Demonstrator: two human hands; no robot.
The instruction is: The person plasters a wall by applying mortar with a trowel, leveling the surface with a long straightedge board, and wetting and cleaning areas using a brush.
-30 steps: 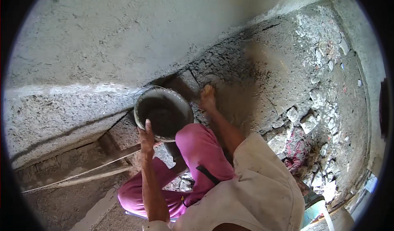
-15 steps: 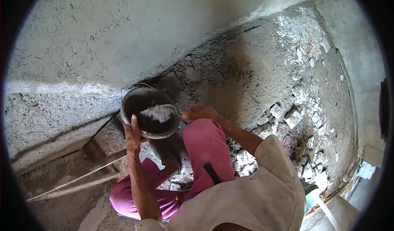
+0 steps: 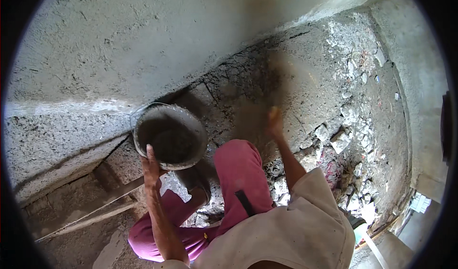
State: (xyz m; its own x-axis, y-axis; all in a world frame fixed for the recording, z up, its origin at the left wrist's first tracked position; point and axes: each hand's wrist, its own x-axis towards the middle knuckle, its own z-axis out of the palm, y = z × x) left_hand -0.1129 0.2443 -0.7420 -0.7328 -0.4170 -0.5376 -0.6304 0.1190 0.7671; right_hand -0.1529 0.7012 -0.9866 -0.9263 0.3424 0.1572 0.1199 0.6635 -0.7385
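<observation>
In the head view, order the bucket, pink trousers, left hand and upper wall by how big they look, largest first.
1. Upper wall
2. Pink trousers
3. Bucket
4. Left hand

That's apparent size only.

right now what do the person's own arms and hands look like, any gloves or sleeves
Both the left hand and the right hand look ungloved, though the right is blurred. The forearms are bare, with no cables or watch visible. The right sleeve is plain, loose, pale beige cloth.
</observation>
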